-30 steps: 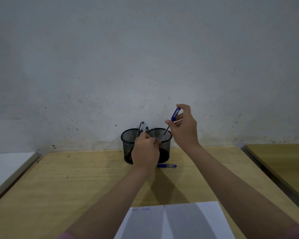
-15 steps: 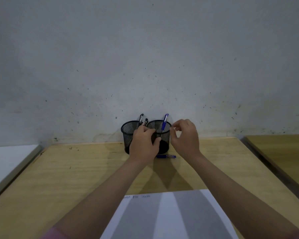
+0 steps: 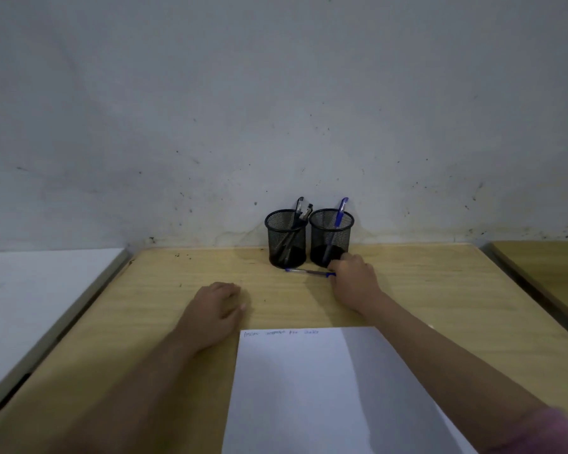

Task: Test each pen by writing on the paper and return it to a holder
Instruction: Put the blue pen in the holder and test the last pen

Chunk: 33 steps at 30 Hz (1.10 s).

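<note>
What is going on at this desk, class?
A person is testing pens. The right hand reaches for the blue pen lying on the desk before two mesh holders; whether it grips it is unclear. The left hand rests empty on the desk. Another blue pen stands in the right holder. The paper has one written line.

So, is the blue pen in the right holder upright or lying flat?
Upright, leaning: the blue pen sticks out above the right holder rim.

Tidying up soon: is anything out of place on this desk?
Yes: one blue pen lies flat on the desk in front of the two holders, not inside one. The right hand is at its end.
</note>
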Available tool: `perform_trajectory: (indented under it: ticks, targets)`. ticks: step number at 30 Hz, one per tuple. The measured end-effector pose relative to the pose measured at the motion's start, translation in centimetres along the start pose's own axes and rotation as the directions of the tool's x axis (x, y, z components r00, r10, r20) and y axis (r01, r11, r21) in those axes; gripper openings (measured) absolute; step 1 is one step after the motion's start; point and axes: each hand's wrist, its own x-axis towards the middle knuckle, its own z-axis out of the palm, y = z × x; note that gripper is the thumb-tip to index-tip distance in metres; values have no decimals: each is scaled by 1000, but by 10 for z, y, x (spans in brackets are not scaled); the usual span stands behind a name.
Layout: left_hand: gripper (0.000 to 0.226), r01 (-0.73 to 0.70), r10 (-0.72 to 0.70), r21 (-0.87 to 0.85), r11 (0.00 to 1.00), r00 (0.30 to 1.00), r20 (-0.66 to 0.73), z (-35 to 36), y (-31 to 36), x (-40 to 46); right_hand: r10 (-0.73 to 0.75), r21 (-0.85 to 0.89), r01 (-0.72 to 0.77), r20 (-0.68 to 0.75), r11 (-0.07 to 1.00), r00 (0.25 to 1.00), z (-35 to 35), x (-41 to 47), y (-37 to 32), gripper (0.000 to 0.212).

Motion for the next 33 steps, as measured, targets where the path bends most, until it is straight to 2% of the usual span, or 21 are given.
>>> perform_trajectory:
  ticks: [3, 5, 7, 9, 11, 13, 17, 18, 20, 22, 25, 28, 31, 33]
  targets:
    - [69, 4, -3, 25, 1000, 1000, -29, 4, -6, -3, -20, -54, 22, 33, 998, 999, -1, 2, -2, 25]
    - [67, 1, 0, 31, 1000, 999, -38, 4, -5, -3, -35, -24, 36, 48, 999, 998, -4, 1, -4, 23]
    - [65, -1, 2, 9, 1000, 1000, -29, 5, -7, -2, -48, 78, 47, 10, 996, 999, -8, -3, -7, 19]
    - [55, 15, -18, -74, 997, 999, -42, 3, -6, -2, -20, 303, 38, -63, 952, 998, -14, -10, -15, 10]
    - [37, 49, -72, -220, 974, 993, -98, 1, 1, -4, 72, 599, -8, -82, 801, 994, -26, -21, -29, 3]
    - [30, 36, -111, -373, 927, 977, -182, -1, 18, -6, 175, 797, -62, -56, 601, 983, -38, -31, -43, 10]
    - [38, -72, -67, -592, 803, 976, -208, -7, 64, -9, 242, 975, -121, 74, 186, 967, -58, -47, -65, 15]
    - [36, -89, -65, -616, 783, 973, -223, -7, 74, -9, 246, 985, -136, 107, 105, 963, -61, -51, -70, 14]
    - [27, -123, -90, -646, 754, 954, -286, -8, 89, -10, 251, 989, -143, 132, 28, 959, -66, -58, -76, 11]
    - [20, -157, -97, -643, 750, 935, -341, -9, 96, -11, 215, 992, -122, 116, 15, 970, -69, -65, -78, 7]
    - [17, -207, -33, -585, 784, 928, -372, -8, 94, -13, 144, 985, -33, 8, 168, 990, -70, -74, -78, 14]
    - [18, -272, 44, -548, 791, 919, -393, -14, 88, -17, 136, 950, 93, -139, 297, 981, -70, -82, -79, 21]
    - [18, -340, 143, -491, 802, 907, -395, -23, 89, -18, 134, 913, 181, -244, 365, 960, -64, -91, -84, 20]
    - [17, -354, 182, -453, 818, 907, -379, -26, 88, -14, 169, 904, 214, -292, 370, 942, -61, -95, -89, 15]
